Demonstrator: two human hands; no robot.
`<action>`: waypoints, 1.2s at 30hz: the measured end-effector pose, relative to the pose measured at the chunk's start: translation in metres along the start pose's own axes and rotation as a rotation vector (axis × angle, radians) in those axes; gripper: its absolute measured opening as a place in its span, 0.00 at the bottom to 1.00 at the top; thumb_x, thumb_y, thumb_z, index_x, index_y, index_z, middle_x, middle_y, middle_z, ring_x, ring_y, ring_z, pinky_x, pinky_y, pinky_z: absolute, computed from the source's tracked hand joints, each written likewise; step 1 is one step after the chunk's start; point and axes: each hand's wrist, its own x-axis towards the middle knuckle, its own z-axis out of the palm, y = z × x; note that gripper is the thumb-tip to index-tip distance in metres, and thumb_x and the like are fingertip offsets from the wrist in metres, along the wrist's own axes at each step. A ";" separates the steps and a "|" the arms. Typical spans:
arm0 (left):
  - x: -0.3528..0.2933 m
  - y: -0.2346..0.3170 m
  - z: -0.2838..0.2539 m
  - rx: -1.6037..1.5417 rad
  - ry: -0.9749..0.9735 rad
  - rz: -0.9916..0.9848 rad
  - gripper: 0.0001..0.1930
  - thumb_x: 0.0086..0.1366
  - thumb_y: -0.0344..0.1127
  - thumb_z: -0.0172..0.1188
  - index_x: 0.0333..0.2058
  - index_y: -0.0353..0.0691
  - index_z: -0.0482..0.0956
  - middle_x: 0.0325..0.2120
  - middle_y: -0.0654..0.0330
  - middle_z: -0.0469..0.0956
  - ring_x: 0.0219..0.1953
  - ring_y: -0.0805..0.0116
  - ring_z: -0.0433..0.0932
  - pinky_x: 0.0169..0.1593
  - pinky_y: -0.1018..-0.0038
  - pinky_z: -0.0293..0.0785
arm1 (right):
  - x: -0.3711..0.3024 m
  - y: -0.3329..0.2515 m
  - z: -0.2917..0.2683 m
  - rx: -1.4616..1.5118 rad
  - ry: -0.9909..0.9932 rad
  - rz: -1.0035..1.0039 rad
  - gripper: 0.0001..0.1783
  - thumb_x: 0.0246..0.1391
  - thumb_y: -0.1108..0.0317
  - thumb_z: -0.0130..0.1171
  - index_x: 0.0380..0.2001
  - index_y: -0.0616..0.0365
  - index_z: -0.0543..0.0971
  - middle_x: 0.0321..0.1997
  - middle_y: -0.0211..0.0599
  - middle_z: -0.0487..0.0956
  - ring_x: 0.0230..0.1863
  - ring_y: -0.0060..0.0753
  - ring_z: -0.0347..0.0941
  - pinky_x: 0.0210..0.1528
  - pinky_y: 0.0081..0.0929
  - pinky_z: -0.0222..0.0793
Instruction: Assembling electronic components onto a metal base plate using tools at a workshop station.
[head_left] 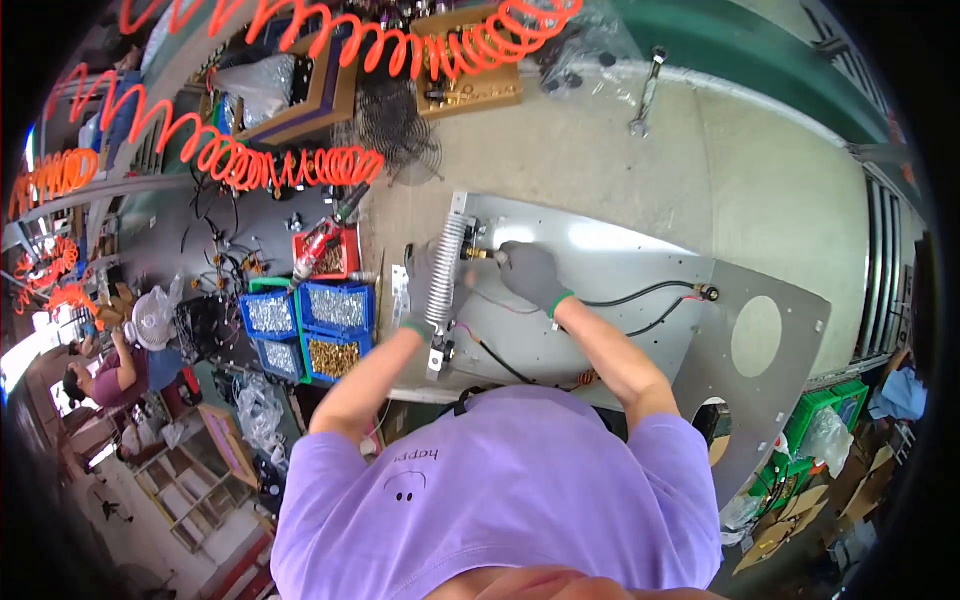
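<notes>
My right hand (532, 277), in a grey glove with a green cuff, is closed at a brass fitting (484, 254) on the inner side of a bent sheet-metal panel (600, 250). A ribbed silver, spring-like part (446, 270) runs along the panel's left edge. My left hand (424, 273), gloved the same way, is up against this ribbed part, which covers most of it. Its fingers are hidden or blurred. A black hose (640, 296) leads from beside my right hand to a connector (709, 293) at the panel's right.
Left of the panel stand blue bins (338, 307) of small metal parts and a red bin (345, 250). A red-handled power tool (318, 250) hangs there on an orange coiled hose (240, 165). A wrench (648, 95) and a cardboard box (470, 98) lie at the back.
</notes>
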 end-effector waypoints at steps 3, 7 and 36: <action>-0.045 0.060 -0.041 -0.406 0.090 -0.316 0.30 0.51 0.44 0.60 0.50 0.33 0.64 0.44 0.46 0.67 0.46 0.50 0.66 0.53 0.57 0.58 | -0.008 0.018 0.008 -0.001 0.057 0.046 0.13 0.47 0.59 0.49 0.28 0.54 0.79 0.29 0.45 0.78 0.31 0.50 0.74 0.34 0.44 0.68; -0.157 0.047 0.009 -0.242 0.218 0.227 0.19 0.45 0.34 0.57 0.38 0.37 0.71 0.35 0.50 0.72 0.37 0.51 0.71 0.39 0.59 0.66 | -0.008 -0.001 0.009 -0.002 -0.005 0.049 0.15 0.47 0.57 0.47 0.29 0.53 0.78 0.30 0.46 0.78 0.32 0.52 0.74 0.36 0.45 0.68; -0.031 0.089 0.119 -2.060 -0.127 -0.641 0.07 0.65 0.33 0.45 0.38 0.38 0.70 0.25 0.62 0.71 0.24 0.71 0.68 0.28 0.76 0.64 | 0.019 -0.015 -0.011 -0.103 -0.234 0.001 0.21 0.46 0.53 0.51 0.41 0.52 0.78 0.41 0.43 0.78 0.43 0.44 0.74 0.48 0.34 0.67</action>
